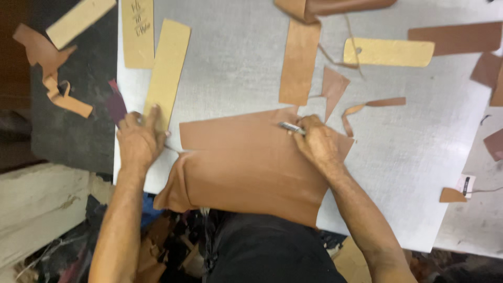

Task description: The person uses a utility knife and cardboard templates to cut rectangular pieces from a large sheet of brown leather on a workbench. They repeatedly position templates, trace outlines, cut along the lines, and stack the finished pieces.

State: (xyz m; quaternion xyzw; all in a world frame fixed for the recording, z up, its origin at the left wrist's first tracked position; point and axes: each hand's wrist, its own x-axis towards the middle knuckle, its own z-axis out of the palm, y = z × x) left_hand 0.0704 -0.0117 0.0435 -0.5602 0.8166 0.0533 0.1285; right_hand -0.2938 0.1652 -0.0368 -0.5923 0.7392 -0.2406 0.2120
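Observation:
A large tan leather sheet lies on the grey cutting board and hangs over its near edge. My right hand rests on the sheet's upper right part and is closed around a thin metal cutting tool, whose tip points left along the sheet's top edge. My left hand sits at the board's left side, fingers touching the lower end of a long yellow cardboard template, just left of the leather sheet.
A brown leather strip, a triangular scrap and a curled offcut lie beyond the sheet. Another yellow template and brown pieces sit far right. More templates and scraps lie at far left.

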